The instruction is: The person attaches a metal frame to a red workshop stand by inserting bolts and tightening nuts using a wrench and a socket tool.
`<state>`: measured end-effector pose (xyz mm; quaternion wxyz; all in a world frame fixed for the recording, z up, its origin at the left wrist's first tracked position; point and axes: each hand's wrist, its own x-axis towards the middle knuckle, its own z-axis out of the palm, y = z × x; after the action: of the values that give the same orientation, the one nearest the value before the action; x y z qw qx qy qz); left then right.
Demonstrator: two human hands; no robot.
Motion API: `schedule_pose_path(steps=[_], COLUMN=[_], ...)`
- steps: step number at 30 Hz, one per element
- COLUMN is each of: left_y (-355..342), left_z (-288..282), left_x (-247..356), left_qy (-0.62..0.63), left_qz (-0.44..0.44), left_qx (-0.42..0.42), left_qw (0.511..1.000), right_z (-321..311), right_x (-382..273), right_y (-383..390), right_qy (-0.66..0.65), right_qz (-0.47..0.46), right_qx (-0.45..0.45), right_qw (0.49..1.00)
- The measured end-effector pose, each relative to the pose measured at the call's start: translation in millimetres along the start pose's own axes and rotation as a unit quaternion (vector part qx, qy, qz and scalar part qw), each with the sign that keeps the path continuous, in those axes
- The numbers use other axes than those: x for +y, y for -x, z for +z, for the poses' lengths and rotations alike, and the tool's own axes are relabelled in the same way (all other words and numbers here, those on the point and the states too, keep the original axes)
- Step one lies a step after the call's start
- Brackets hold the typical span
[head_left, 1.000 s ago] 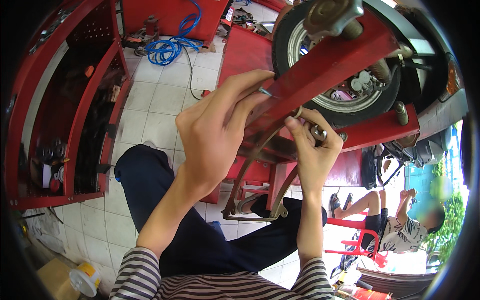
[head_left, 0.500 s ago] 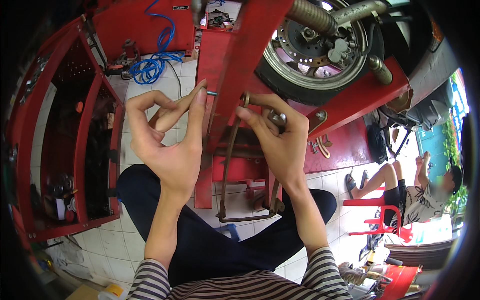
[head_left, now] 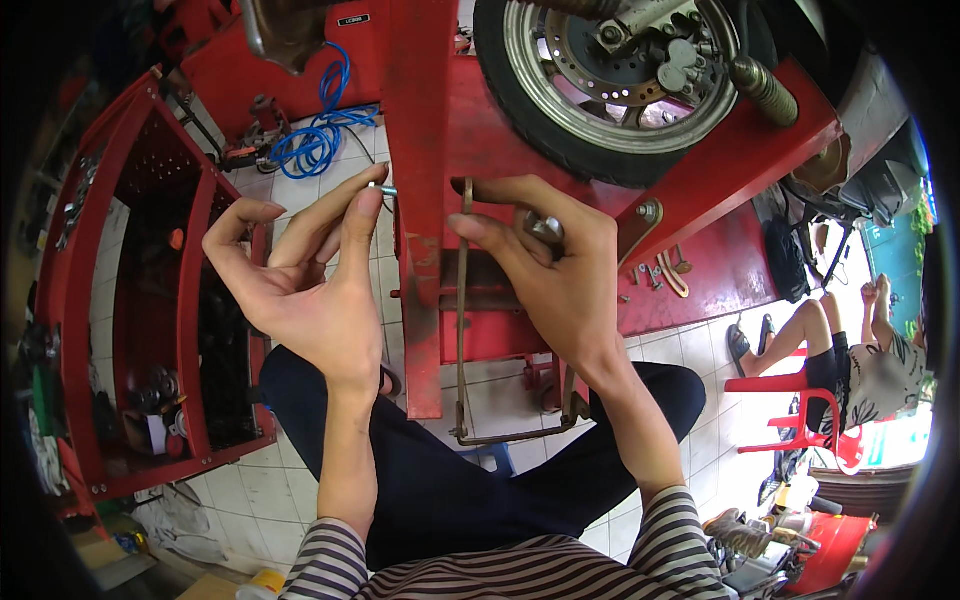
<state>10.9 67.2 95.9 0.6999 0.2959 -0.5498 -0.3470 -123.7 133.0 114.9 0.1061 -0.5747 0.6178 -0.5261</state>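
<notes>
Between thumb and fingertip, my left hand pinches a small silvery bolt, held to the left of an upright red metal beam. My right hand is on the other side of that beam. Its thumb and index finger grip the upper end of a thin, bent brown metal rod bracket, which hangs down over my lap. A shiny rounded metal piece also shows within the curled right fingers; its kind is mostly hidden.
A motorbike wheel with a brake disc lies beyond my right hand. Several bolts and a curved metal piece rest on the red platform. A red shelf unit stands left, near a coiled blue hose. A person sits on a red chair at right.
The view has shifted. Both hands have moved left relative to the lower scene, with the bolt now left of the red beam. Each hand keeps its hold.
</notes>
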Motion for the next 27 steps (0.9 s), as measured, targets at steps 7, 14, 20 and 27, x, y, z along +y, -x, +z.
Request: schedule_pose_path(steps=[7, 14, 20, 27], left_y=[0.5, -1.4, 1.9, 8.9], left_z=[-1.0, -3.5, -5.1, -3.3], left_x=[-4.9, -6.2, -10.1, -19.3], left_qy=[-0.025, -0.040, -0.080, -0.083], left_qz=[0.008, -0.003, 0.011, 0.056], left_qx=[-0.011, -0.005, 0.001, 0.020], left_qw=[1.000, 0.999, 0.997, 0.995], right_z=[-2.7, -7.4, -6.8, -0.6], right_x=[0.7, -1.2, 4.6, 11.5], right_y=[-1.5, -2.4, -4.3, -2.9], right_qy=[-0.006, -0.032, -0.070, -0.092], right_qz=[-0.012, -0.013, -0.025, -0.036], right_qx=[-0.010, -0.027, -0.036, -0.016], right_qw=[1.000, 0.999, 0.997, 0.995])
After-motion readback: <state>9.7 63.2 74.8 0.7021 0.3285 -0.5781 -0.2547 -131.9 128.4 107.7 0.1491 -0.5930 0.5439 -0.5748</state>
